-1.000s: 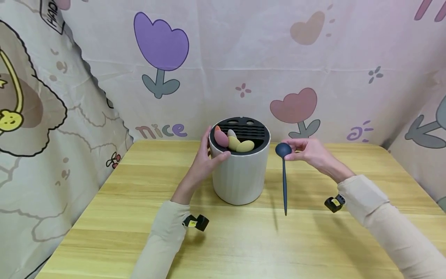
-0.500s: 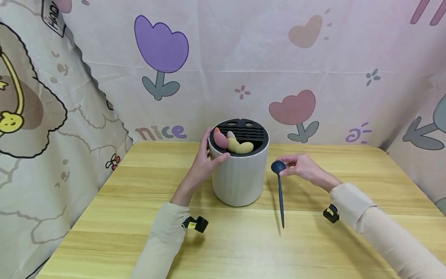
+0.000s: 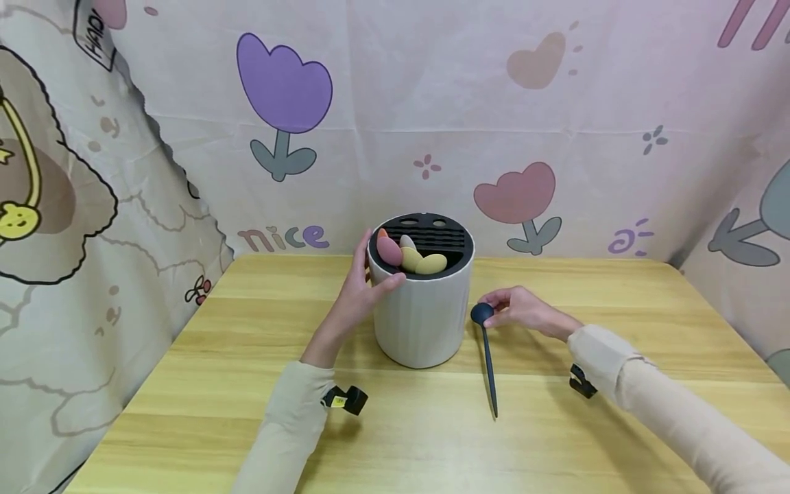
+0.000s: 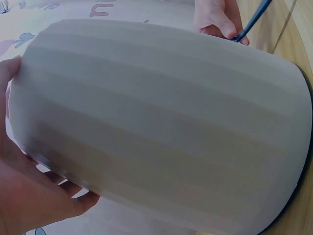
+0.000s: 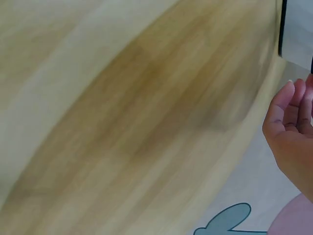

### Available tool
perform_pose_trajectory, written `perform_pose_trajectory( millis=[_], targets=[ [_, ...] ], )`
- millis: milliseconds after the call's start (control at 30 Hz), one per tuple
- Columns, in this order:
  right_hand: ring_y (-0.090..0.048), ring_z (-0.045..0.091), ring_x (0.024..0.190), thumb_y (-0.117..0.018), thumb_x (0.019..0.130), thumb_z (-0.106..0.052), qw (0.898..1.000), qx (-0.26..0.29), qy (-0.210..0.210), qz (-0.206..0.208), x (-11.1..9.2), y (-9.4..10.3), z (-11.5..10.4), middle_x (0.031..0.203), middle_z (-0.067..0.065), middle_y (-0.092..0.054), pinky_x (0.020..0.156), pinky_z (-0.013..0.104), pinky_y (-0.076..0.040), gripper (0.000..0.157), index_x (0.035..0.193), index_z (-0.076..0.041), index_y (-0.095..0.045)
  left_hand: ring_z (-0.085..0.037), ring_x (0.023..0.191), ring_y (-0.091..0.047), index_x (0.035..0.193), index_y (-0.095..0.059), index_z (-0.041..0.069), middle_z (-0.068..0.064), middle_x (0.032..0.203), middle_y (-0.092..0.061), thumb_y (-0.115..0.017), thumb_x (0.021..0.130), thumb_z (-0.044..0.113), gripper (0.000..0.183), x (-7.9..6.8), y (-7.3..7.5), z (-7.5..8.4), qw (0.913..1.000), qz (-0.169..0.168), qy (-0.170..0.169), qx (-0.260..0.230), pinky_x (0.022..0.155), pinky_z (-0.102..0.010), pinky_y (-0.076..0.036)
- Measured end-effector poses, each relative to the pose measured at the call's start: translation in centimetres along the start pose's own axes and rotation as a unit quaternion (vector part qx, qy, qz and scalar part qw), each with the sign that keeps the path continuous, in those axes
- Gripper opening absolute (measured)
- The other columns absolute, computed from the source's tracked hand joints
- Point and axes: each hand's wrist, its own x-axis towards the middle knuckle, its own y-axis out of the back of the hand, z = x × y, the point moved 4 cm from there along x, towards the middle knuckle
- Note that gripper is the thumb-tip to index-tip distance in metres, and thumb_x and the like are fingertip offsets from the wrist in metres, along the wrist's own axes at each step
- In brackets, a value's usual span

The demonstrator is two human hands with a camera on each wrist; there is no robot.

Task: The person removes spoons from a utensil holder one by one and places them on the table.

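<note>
In the head view a white ribbed utensil holder (image 3: 420, 322) with a black slotted top stands upright on the table. Pink, yellow, orange and pale oval heads (image 3: 431, 264) rise from its front opening. My left hand (image 3: 356, 291) grips its left side, thumb over the front rim, fingers behind. To the right of the holder, my right hand (image 3: 521, 310) pinches a dark blue long-handled spoon (image 3: 489, 367) by its round bowl. The spoon's handle slants down toward the table and me. In the left wrist view the holder's ribbed wall (image 4: 161, 122) fills most of the picture.
The wooden table (image 3: 197, 412) reaches back to a printed cloth (image 3: 395, 82) hanging behind it, with more cloth at both sides. Black wrist cameras (image 3: 345, 399) sit at both cuffs.
My right hand has lowered the spoon and brought it nearer and slightly left, toward the holder's lower right side. The left hand keeps its grip on the holder.
</note>
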Motion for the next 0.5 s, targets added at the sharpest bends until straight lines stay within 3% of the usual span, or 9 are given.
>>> perform_pose_trajectory(
  millis=[333,500],
  targets=[
    [-0.060,0.021,0.091,-0.079,0.080,-0.013,1.000,-0.001,0.011,-0.029,0.5,-1.1,0.5,0.102,0.010,-0.068,0.083,0.032,-0.050,0.042,0.114,0.007,-0.064,-0.035,0.141,-0.018,0.156,-0.006,0.020,-0.007,0.159,-0.010,-0.063,0.081,0.038,0.096,-0.1,0.0,-0.2,1.0000,0.003,-0.002,0.001,0.109,-0.056,-0.025],
    [-0.059,0.020,0.088,-0.079,0.080,-0.016,0.999,-0.016,0.029,-0.013,0.4,-1.2,0.6,0.099,0.011,-0.067,0.077,0.028,-0.050,0.045,0.114,0.010,-0.063,-0.035,0.141,-0.019,0.156,-0.006,0.019,-0.007,0.159,-0.011,-0.063,0.080,0.041,0.098,-0.1,0.0,-0.3,1.0000,0.005,-0.003,0.003,0.109,-0.055,-0.025]
  ],
)
